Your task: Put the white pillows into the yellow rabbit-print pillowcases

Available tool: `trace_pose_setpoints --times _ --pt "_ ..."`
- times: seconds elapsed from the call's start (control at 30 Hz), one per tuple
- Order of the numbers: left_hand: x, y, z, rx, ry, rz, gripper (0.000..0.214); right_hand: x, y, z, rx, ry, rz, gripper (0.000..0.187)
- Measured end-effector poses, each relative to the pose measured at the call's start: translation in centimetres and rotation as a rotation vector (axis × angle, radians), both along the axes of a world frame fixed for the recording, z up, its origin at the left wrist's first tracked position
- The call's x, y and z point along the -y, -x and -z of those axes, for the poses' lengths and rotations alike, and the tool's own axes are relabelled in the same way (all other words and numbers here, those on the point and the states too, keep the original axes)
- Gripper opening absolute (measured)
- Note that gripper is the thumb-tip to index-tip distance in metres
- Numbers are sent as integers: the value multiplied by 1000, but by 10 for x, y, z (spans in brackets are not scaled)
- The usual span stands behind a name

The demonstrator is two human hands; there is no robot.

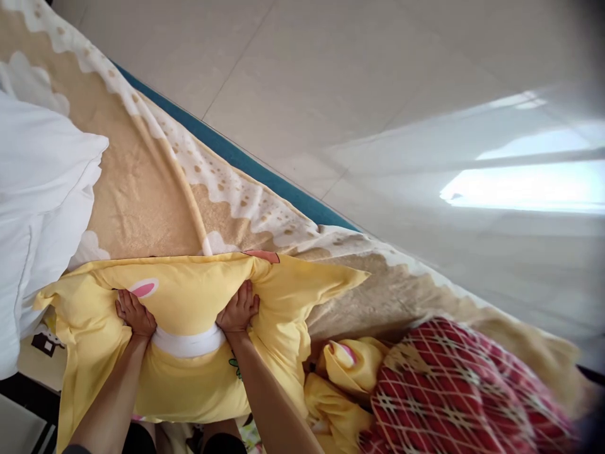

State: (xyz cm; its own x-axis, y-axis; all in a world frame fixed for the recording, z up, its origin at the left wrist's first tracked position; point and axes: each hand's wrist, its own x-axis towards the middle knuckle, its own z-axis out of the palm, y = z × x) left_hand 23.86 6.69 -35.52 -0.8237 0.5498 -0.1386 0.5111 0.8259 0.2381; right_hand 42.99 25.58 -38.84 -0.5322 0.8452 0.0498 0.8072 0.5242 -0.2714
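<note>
A yellow pillowcase [189, 296] with a pink rabbit-ear print lies across the bed in front of me, with a white pillow [189, 343] showing at its open edge. My left hand [135, 313] grips the yellow fabric at the left of the opening, fingers curled into it. My right hand [239, 310] grips the fabric at the right of the opening, fingers closed on a fold.
A beige blanket [142, 189] with white scalloped trim covers the bed, whose blue edge [236, 157] runs diagonally. White bedding [33, 202] is piled at the left. A red checked cloth [449, 391] and more yellow fabric [345, 372] lie at the lower right. Pale tiled floor [378, 75] lies beyond.
</note>
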Motion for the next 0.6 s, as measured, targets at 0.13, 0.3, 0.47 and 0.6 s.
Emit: trace_pose_setpoints --times 0.13,0.3,0.47,0.6 --pt "0 5 -3 52 69 22 75 -2 3 0 35 -4 10 65" --pt "-2 7 -5 100 116 -7 75 -7 7 -4 17 -37 -12 65" --pt "-8 4 -8 116 99 -55 72 -12 8 -11 0 -101 -59 66" --pt "-10 1 -10 91 57 -65 69 -10 3 -10 2 -41 -63 65"
